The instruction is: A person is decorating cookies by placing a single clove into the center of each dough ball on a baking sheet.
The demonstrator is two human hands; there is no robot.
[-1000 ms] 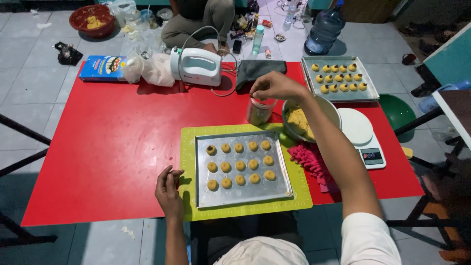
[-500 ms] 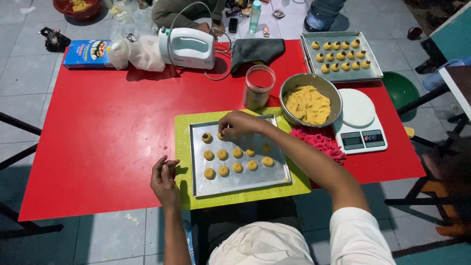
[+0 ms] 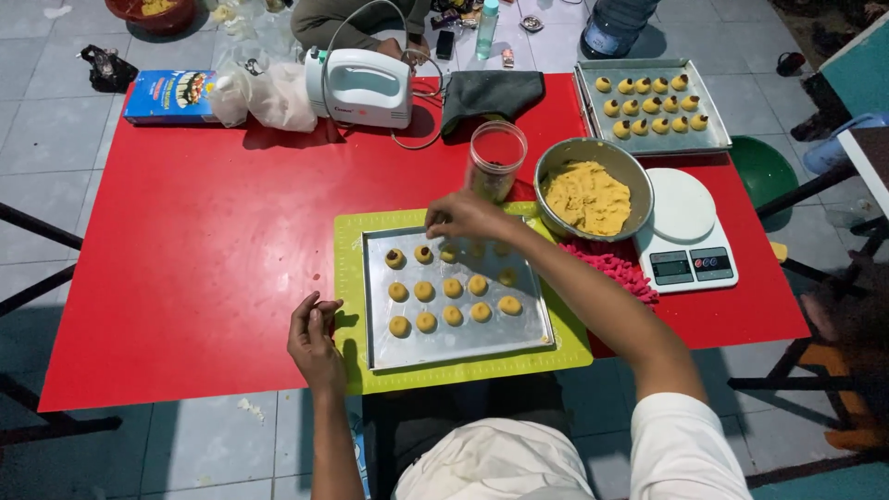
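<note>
A metal baking tray [image 3: 444, 347] lies on a green mat [image 3: 347, 250] and holds several round yellow dough balls [image 3: 452, 288]; two in the back row carry a dark topping. My right hand [image 3: 463, 215] hovers over the tray's back row with fingers pinched together; what they pinch is too small to make out. My left hand [image 3: 313, 335] rests on the red table [image 3: 204, 241] at the mat's left edge, fingers loosely curled and holding nothing. A clear jar [image 3: 494, 159] with dark bits stands just behind the tray.
A metal bowl of yellow dough [image 3: 593, 190] sits right of the jar, with a white kitchen scale [image 3: 683, 227] and a pink cloth [image 3: 616, 268] beside it. A second tray of dough balls [image 3: 648, 104], a white hand mixer [image 3: 361, 88], a dark cloth and a blue box stand at the back.
My right hand went from the jar down to the tray's back row and has now shifted a little right along that row. My left hand stayed at the mat's edge.
</note>
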